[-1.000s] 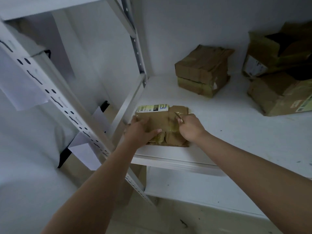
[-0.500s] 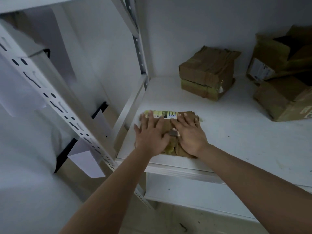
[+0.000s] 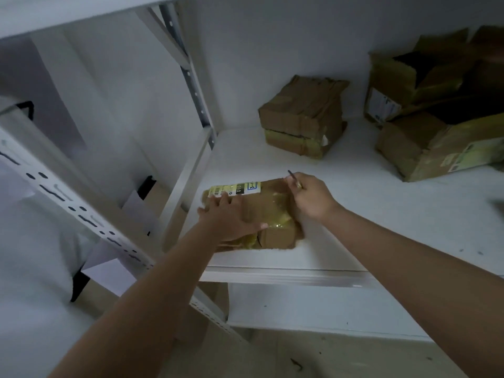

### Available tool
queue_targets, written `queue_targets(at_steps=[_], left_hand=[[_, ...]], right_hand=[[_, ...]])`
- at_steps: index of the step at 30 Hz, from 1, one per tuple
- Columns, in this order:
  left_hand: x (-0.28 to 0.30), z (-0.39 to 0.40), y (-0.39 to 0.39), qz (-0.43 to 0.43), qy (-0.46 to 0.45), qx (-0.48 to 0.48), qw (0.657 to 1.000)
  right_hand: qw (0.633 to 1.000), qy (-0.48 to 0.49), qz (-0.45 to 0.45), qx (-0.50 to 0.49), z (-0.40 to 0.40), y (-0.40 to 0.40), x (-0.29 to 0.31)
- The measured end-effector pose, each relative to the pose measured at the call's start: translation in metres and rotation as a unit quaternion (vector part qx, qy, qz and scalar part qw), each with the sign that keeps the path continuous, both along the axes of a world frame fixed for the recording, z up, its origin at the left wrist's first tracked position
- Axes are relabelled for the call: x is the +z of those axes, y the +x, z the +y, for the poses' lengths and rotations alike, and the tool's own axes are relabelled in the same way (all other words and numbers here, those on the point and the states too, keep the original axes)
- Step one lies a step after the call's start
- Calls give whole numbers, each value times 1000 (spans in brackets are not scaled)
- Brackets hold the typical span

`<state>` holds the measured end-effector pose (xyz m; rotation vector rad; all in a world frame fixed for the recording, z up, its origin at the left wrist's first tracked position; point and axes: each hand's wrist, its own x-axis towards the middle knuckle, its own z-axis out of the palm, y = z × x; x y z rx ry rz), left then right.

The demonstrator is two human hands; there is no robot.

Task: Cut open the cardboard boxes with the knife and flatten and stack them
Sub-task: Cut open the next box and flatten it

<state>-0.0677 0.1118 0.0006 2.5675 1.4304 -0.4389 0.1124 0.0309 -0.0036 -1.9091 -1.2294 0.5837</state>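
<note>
A flattened brown cardboard box [image 3: 272,203] with yellowish tape and a printed label lies near the front left corner of the white shelf [image 3: 354,214]. My left hand [image 3: 229,216] presses flat on its left half, fingers spread. My right hand [image 3: 311,197] is at the box's far right corner, closed around a small knife [image 3: 293,177] whose thin dark tip points up and left. A closed, taped box [image 3: 302,115] stands at the back of the shelf. Two opened boxes [image 3: 436,105] are piled at the back right.
White slotted metal uprights [image 3: 68,205] of the rack run diagonally on the left. A grey back post [image 3: 193,85] stands at the shelf's rear left corner. Another shelf board [image 3: 300,309] lies below, and the floor is under that.
My right hand has lifted off the flattened box and moved to its far right corner with the knife tip now showing. My left hand stays pressed on the box.
</note>
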Motion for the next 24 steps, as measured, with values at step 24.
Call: queue_targets(at_steps=[24], left_hand=[[46, 46, 268, -149, 151, 10, 977]], right_hand=[[992, -55, -116, -13, -75, 190, -14]])
